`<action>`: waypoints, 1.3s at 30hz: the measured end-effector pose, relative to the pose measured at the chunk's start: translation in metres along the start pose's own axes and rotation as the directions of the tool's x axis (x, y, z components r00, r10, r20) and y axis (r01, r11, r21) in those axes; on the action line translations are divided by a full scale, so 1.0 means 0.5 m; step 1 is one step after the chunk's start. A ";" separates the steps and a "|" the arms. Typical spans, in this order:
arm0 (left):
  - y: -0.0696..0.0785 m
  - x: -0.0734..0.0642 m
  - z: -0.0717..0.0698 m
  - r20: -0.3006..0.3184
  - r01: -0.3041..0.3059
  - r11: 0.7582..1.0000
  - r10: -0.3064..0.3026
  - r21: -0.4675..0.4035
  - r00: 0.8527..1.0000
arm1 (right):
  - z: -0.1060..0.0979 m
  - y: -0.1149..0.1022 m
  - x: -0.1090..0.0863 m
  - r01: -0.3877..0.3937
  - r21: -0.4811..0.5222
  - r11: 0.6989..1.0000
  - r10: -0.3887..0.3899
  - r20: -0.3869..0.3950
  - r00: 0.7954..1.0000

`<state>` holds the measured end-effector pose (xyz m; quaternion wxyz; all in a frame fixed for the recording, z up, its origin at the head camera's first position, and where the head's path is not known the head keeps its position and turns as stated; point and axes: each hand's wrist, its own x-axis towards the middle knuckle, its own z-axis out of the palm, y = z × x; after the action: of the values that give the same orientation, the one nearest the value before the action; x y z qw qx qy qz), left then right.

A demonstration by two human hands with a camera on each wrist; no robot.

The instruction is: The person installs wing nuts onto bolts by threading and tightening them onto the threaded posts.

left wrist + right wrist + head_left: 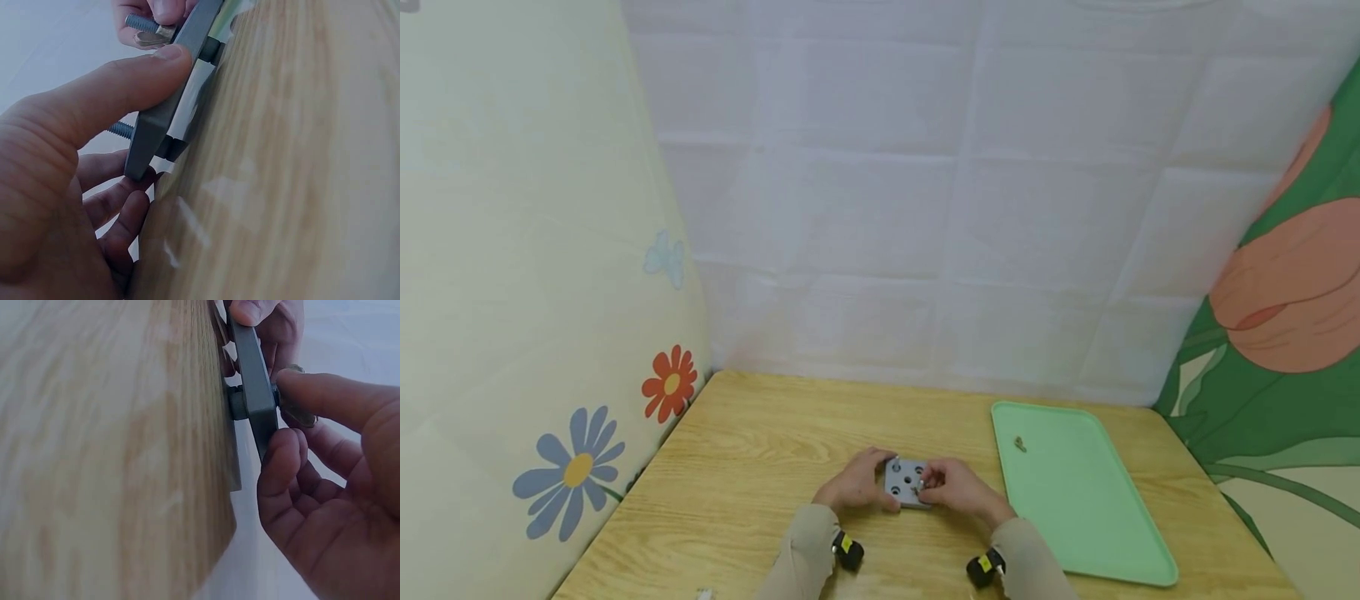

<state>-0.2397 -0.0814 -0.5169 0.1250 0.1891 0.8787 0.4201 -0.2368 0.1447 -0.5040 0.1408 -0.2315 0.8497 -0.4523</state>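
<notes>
A grey square plate [907,481] with several holes stands raised off the table on bolt heads [172,148]. Threaded bolts [120,129] stick up through it. My left hand [857,482] grips the plate's left side, thumb on the near edge and fingers round the far corner. At the near right corner, my right hand [958,487] pinches a brass-coloured wing nut [301,415] between thumb and index finger, right at a bolt. The fingers hide how far the wing nut sits on the thread. The lower fingers of that hand curl by the plate's edge.
To the right lies a light green tray [1075,500], with small brass-coloured pieces [1019,444] near its upper left. A small whitish object [703,593] is cut off at the table's front edge. Cloth walls [880,208] enclose the wooden table [760,467] behind and at both sides.
</notes>
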 end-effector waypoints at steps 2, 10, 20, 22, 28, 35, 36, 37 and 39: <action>0.000 0.000 0.000 0.002 0.002 1.000 -0.002 0.001 1.000 | 0.000 -0.002 -0.001 -0.004 -0.002 1.000 0.004 0.000 1.000; -0.003 0.000 0.000 0.001 -0.004 1.000 0.004 -0.001 1.000 | -0.002 -0.006 -0.005 -0.038 0.061 0.997 0.038 0.010 0.999; 0.000 0.000 -0.001 0.003 -0.005 1.000 0.005 0.015 1.000 | -0.001 -0.002 -0.005 -0.044 0.070 0.997 0.043 0.005 0.999; 0.000 -0.001 -0.001 0.003 -0.002 1.000 0.002 0.012 1.000 | 0.000 0.001 -0.005 -0.037 0.058 0.998 0.037 0.003 0.999; 0.000 -0.003 -0.001 -0.005 -0.017 1.000 0.018 0.018 1.000 | -0.002 0.007 -0.003 -0.016 0.049 0.999 0.015 0.009 1.000; 0.000 -0.002 -0.001 -0.009 -0.025 0.999 0.025 0.039 1.000 | -0.001 0.004 -0.003 0.003 0.022 1.000 -0.003 0.000 1.000; 0.000 -0.002 -0.001 -0.009 -0.024 0.999 0.024 0.038 1.000 | -0.001 0.003 -0.003 0.004 0.016 1.000 -0.004 -0.006 1.000; 0.000 -0.002 -0.001 -0.008 -0.021 0.999 0.021 0.036 1.000 | -0.001 0.001 -0.004 0.007 0.011 1.000 -0.007 -0.011 1.000; 0.001 -0.001 -0.001 -0.007 -0.016 0.999 0.016 0.030 1.000 | -0.001 0.000 -0.005 0.011 0.002 1.000 -0.011 -0.014 1.000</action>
<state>-0.2391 -0.0817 -0.5159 0.1157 0.1966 0.8837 0.4086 -0.2350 0.1465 -0.5037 0.1325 -0.2327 0.8490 -0.4555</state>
